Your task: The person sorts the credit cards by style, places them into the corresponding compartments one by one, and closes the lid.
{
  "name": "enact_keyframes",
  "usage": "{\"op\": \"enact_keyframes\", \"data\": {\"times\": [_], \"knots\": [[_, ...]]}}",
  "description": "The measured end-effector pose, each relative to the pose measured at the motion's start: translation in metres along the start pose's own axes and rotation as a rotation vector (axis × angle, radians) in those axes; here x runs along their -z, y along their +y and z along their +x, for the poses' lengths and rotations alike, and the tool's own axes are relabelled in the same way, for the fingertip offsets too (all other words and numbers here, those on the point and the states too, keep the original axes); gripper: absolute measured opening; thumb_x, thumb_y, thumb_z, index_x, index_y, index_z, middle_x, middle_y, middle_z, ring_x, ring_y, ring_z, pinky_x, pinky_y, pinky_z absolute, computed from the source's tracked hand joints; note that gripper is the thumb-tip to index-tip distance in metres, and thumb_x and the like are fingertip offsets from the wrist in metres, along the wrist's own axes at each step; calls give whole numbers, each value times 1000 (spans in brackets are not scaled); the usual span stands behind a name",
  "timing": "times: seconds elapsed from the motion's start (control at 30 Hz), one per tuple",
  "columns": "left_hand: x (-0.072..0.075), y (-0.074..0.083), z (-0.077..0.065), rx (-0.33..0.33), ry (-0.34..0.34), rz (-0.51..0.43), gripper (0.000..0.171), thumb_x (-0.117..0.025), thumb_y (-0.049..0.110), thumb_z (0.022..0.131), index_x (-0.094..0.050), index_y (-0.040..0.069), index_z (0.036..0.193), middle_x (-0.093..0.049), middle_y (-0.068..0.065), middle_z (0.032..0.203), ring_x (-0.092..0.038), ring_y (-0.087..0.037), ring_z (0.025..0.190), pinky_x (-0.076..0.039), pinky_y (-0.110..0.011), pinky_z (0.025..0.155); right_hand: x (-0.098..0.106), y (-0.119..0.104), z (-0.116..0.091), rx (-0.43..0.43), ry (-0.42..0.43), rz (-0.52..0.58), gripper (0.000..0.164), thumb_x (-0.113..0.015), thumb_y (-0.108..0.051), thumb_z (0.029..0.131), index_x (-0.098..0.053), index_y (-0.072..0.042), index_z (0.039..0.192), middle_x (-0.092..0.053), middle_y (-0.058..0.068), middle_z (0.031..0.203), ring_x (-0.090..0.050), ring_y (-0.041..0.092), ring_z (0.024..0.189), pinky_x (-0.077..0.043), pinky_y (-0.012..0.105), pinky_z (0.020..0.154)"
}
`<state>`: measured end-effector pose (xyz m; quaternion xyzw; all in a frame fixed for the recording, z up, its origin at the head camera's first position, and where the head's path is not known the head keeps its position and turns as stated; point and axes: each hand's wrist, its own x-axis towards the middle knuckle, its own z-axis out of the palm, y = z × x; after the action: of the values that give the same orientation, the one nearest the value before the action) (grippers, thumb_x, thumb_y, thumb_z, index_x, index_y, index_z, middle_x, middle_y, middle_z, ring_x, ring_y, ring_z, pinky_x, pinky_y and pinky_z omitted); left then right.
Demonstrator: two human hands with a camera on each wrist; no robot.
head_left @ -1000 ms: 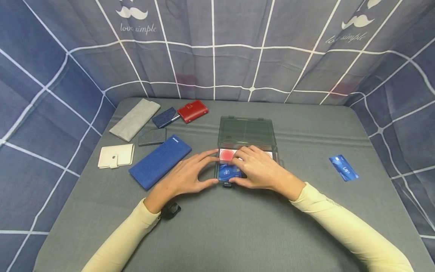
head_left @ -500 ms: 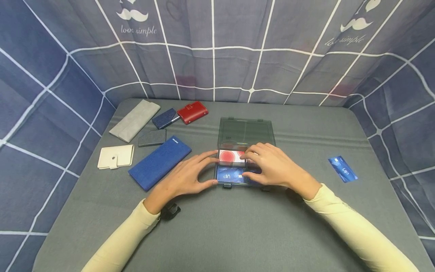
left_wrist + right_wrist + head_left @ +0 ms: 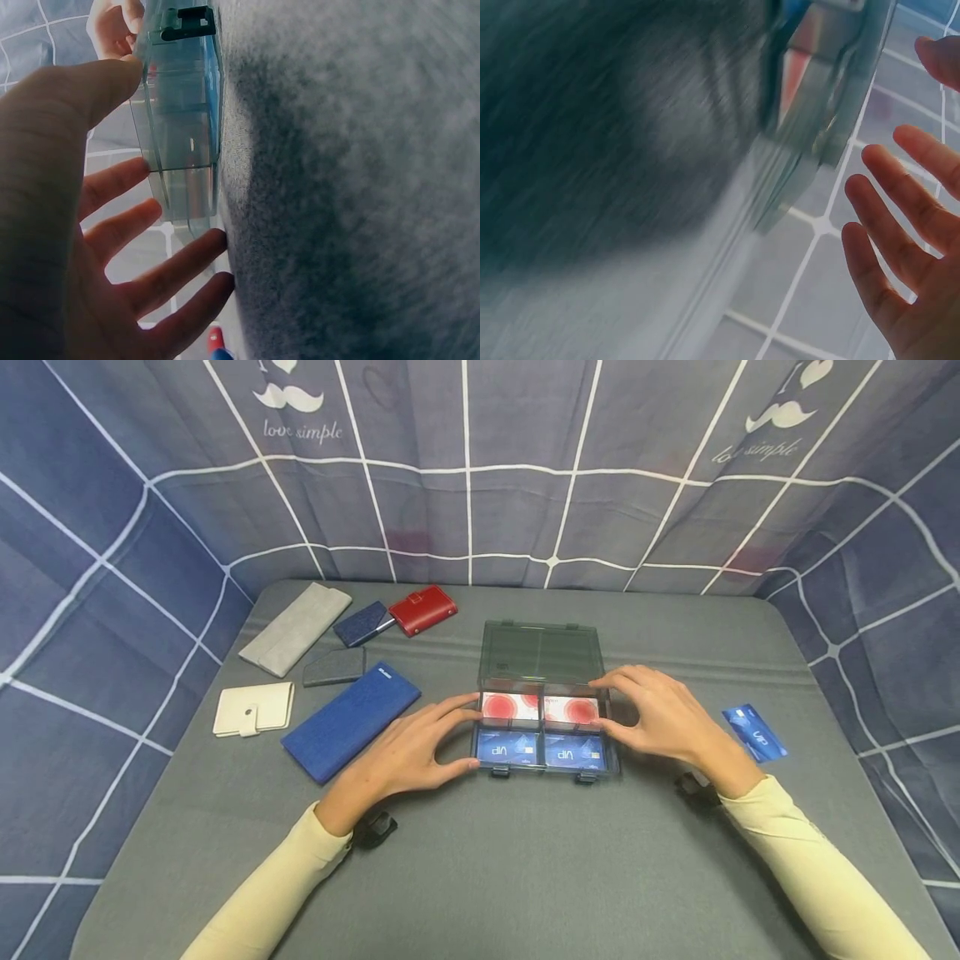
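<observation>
A dark translucent plastic box [image 3: 540,652] lies with its lid folded back. Its four-part tray bears red-and-white cards [image 3: 510,707] in the two far compartments and blue VIP cards [image 3: 506,747] in the two near ones. My left hand [image 3: 405,745] has its thumb and fingertips at the box's left wall, fingers spread; in the left wrist view the thumb meets the near corner of the box wall [image 3: 176,127]. My right hand [image 3: 663,717] is at the right side, thumb and index apart, holding nothing; the right wrist view shows its fingers [image 3: 885,262] extended beside the box.
Right of the box lies a loose blue VIP card [image 3: 755,732]. To the left are a long blue wallet [image 3: 351,722], a cream snap wallet [image 3: 253,708], a long grey wallet [image 3: 296,628], a dark grey holder [image 3: 334,667], a navy holder [image 3: 363,623] and a red wallet [image 3: 423,610].
My right hand has moved rightward from over the left compartments to the box's right edge, uncovering the cards in all compartments. The left hand has stayed at the left wall.
</observation>
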<state>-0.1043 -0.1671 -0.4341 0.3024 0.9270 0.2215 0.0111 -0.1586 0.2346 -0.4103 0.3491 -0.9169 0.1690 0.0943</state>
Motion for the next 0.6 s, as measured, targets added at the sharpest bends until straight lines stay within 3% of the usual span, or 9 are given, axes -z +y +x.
{"op": "enact_keyframes", "data": {"times": [0.6], "knots": [[-2, -1, -1, 4, 4, 9, 68, -76, 61, 95, -62, 26, 151, -44, 5, 169, -61, -28, 137, -52, -54, 106, 16, 48, -40, -218, 45, -32, 55, -91, -38, 83, -75, -18, 132, -74, 5, 126, -69, 35, 117, -55, 61, 86]]}}
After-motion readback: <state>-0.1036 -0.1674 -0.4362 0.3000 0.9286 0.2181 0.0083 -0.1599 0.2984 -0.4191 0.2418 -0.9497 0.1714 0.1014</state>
